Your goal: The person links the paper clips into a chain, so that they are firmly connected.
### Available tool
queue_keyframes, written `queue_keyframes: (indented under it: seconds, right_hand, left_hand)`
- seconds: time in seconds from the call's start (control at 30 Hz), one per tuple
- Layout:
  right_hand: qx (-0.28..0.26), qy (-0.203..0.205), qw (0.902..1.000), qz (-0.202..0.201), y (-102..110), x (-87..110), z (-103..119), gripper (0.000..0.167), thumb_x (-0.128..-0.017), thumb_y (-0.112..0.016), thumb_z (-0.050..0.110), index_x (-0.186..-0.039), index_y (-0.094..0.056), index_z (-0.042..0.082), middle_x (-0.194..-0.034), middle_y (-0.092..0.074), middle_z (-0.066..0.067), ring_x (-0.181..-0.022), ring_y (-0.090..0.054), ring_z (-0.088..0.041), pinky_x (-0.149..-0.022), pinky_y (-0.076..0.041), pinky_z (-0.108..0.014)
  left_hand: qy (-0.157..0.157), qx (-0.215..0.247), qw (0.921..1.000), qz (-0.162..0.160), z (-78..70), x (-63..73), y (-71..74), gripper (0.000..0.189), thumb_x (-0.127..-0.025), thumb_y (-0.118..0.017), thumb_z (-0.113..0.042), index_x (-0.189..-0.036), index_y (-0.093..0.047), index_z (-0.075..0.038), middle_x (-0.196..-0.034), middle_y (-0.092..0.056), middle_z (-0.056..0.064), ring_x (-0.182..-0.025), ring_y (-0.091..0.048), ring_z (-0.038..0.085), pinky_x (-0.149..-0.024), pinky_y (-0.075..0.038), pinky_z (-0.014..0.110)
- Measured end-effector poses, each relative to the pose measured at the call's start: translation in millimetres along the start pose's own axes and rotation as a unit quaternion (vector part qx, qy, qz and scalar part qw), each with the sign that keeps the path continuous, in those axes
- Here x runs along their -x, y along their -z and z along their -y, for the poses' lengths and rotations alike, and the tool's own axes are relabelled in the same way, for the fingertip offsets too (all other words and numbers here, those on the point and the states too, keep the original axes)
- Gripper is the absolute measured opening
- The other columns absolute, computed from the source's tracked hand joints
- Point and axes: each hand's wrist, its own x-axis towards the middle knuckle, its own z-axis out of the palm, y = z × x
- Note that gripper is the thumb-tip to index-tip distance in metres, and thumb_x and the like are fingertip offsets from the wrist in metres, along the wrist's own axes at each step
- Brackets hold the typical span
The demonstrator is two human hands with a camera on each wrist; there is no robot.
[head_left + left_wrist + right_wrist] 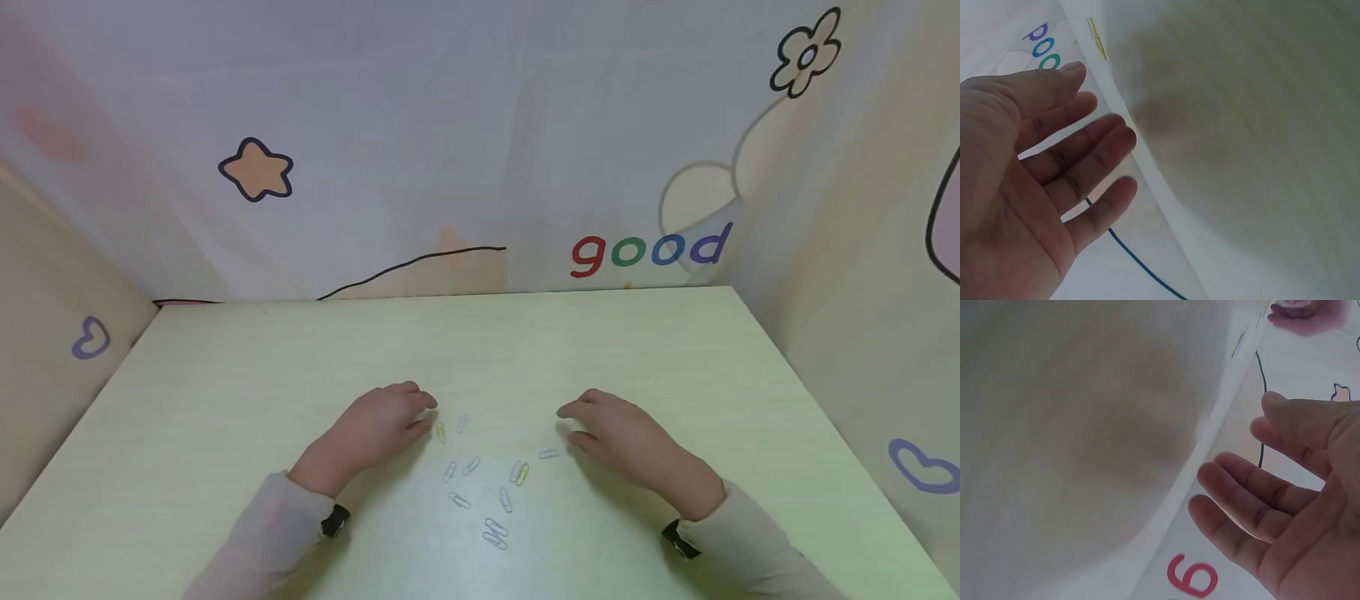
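1. Where a pale-green tabletop [187,433] spreads before me, looped greyish and yellow paper clips [522,474] lie scattered.
2. Flanking them, my left hand [378,427] and right hand [622,433] are empty, fingers [1091,164] loosely bent, parted.
3. Behind, a printed backdrop [450,125] reads "good".

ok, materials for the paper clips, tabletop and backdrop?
Paper clips: probably bent wire, going by the thin looped outlines; the yellow clips look coated, though plastic is possible.
Tabletop: perhaps laminate, pale and smooth with a soft sheen around the clips.
Backdrop: likely printed fabric, given faint creases; could be vinyl.
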Motion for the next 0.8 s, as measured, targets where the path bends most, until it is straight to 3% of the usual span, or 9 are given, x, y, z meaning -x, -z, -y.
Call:
queue_keyframes:
  seconds: [0.23, 0.43, 0.6, 0.8]
  right_hand:
    - [-0.038, 0.007, 0.9984, 0.042, -6, -4.9, 11, 0.017, -0.090, -0.076, 0.010, -0.107, -0.071, 0.010, -0.087, -0.054, 0.008, -0.076, -0.050, -0.009, -0.073, -0.048, -0.031]
    - [-0.018, 0.020, 0.9977, 0.062, -11, -9.3, 17, 0.011, -0.090, -0.073, 0.008, -0.100, -0.071, 0.013, -0.080, -0.048, 0.008, -0.070, -0.043, -0.010, -0.066, -0.041, -0.027]
    - [0.004, 0.020, 0.9978, 0.063, -14, -12.1, 22, 0.012, -0.089, -0.072, 0.004, -0.096, -0.070, 0.013, -0.080, -0.049, 0.006, -0.070, -0.043, -0.012, -0.064, -0.041, -0.029]
    - [0.026, 0.050, 0.9973, 0.047, -13, -14.3, 26, 0.015, -0.089, -0.071, 0.000, -0.086, -0.065, 0.013, -0.077, -0.047, 0.005, -0.067, -0.042, -0.013, -0.061, -0.041, -0.029]
  left_hand:
    - [0.045, 0.034, 0.9978, 0.032, -9.9, -11.4, -1.6, 0.015, -0.091, -0.076, -0.022, -0.101, -0.073, -0.012, -0.088, -0.058, -0.005, -0.073, -0.052, 0.012, -0.071, -0.049, 0.032]
    - [0.051, 0.019, 0.9974, 0.046, -16.1, -15.9, -2.9, 0.016, -0.086, -0.078, -0.020, -0.086, -0.063, -0.014, -0.083, -0.050, -0.002, -0.068, -0.048, 0.015, -0.063, -0.043, 0.032]
    - [0.053, 0.001, 0.9974, 0.049, -17.8, -17.3, -4.0, 0.018, -0.086, -0.078, -0.020, -0.084, -0.061, -0.015, -0.081, -0.048, -0.002, -0.066, -0.047, 0.015, -0.060, -0.041, 0.032]
    - [0.061, 0.017, 0.9960, 0.064, -16.7, -19.9, -0.8, 0.019, -0.087, -0.079, -0.019, -0.086, -0.060, -0.015, -0.083, -0.048, -0.001, -0.068, -0.048, 0.016, -0.063, -0.042, 0.033]
